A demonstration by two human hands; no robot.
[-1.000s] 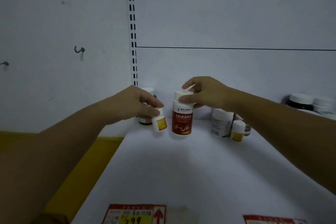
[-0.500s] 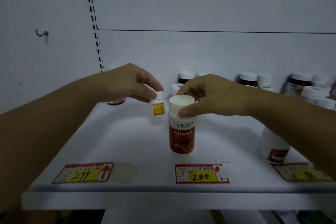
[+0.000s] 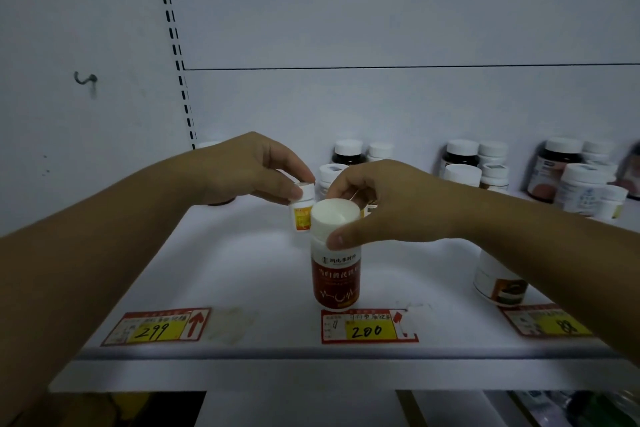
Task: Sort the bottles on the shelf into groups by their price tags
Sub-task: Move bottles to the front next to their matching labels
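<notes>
Biggest thing first: the white shelf (image 3: 242, 270), with a crowd of other bottles (image 3: 464, 163) along the back wall. Up front, the red-label bottle (image 3: 336, 284) stands upright just behind the 200 tag (image 3: 369, 328). The right hand (image 3: 398, 208) has its grip curled over the wide white cap, thumb on the front rim, fingers round the back. Hard plastic I'd guess, stiff, probably light with pills inside, and tall enough to tip if nudged low. The cap looks smooth, so taking it by the rim like that is fine for a short move. For anything longer I'd wrap the body at the label.

Then the little yellow-label bottle (image 3: 302, 217), just behind and left of the red one, cap pinched between thumb and fingertips of the left hand (image 3: 249, 170). Can't tell if it's off the shelf. Tiny, near weightless I reckon, easy to fumble, and a cap pinch is about the only spot to hold. The 299 tag (image 3: 156, 328) sits front left.
</notes>
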